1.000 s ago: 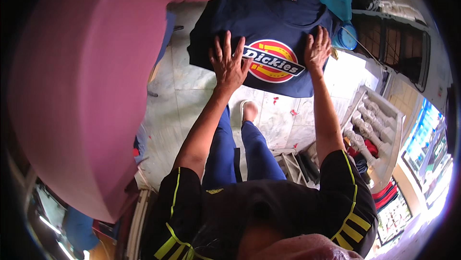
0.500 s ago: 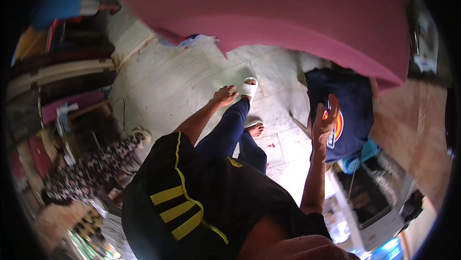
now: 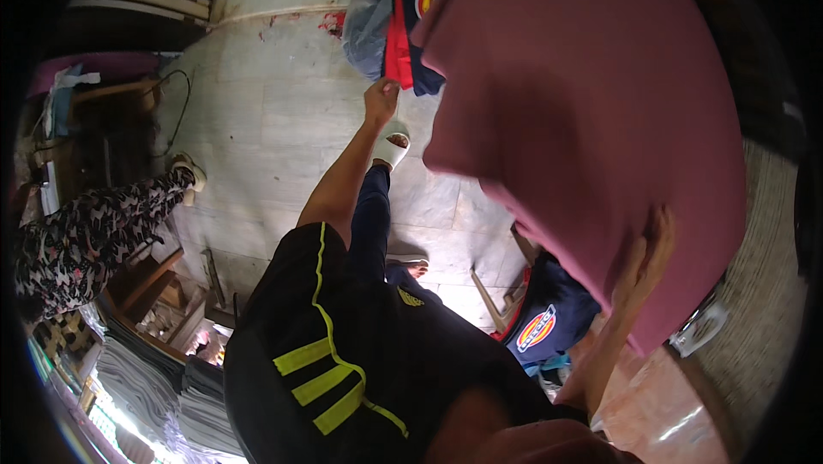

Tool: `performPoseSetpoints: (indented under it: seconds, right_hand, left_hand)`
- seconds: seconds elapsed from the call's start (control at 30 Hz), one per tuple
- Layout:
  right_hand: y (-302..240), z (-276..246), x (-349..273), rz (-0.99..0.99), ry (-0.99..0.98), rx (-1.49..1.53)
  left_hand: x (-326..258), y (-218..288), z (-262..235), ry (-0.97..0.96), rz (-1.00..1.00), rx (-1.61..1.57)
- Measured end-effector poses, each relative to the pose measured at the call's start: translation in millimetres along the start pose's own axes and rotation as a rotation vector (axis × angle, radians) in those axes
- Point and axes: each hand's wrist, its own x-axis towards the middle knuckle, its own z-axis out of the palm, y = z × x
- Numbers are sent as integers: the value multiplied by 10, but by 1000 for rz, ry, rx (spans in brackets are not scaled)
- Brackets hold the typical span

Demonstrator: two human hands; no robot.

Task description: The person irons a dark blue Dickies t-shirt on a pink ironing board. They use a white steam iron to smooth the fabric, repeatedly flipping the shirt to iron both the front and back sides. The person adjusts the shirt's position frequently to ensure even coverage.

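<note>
Reaching up and away, the left hand pinches the lower edge of a red and navy shirt whose long axis runs up to the top edge; the right hand presses open-palmed against pink cloth at right.

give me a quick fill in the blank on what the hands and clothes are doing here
1. The left hand reaches to a stack of folded clothes, touching the edge of a ____ garment.
2. The right hand rests against a large ____ cloth.
3. Below the right forearm lies a navy shirt with a round ____ on it.
4. A white sandal stands on the pale tiled ____.

Missing words: red; pink; logo; floor
</note>
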Motion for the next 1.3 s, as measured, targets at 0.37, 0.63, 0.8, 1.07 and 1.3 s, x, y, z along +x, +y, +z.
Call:
performPoseSetpoints:
  seconds: [0.37, 0.63, 0.8, 1.07, 1.3]
  right_hand:
    - [-344, 488, 409, 167, -29, -320]
    - [-295, 468, 442, 209, -81, -324]
    - [-172, 445, 338, 245, -19, -271]
    - [-115, 464, 308, 269, 7, -194]
    - [-279, 495, 474, 162, -89, -277]
  left_hand:
    - [1819, -68, 1099, 171, -39, 85]
    - [1660, 89, 1068, 197, -370, 263]
    - [1730, 20, 1077, 268, -337, 339]
    - [1748, 80, 1234, 103, -104, 325]
    - [1062, -205, 1473, -79, -272, 51]
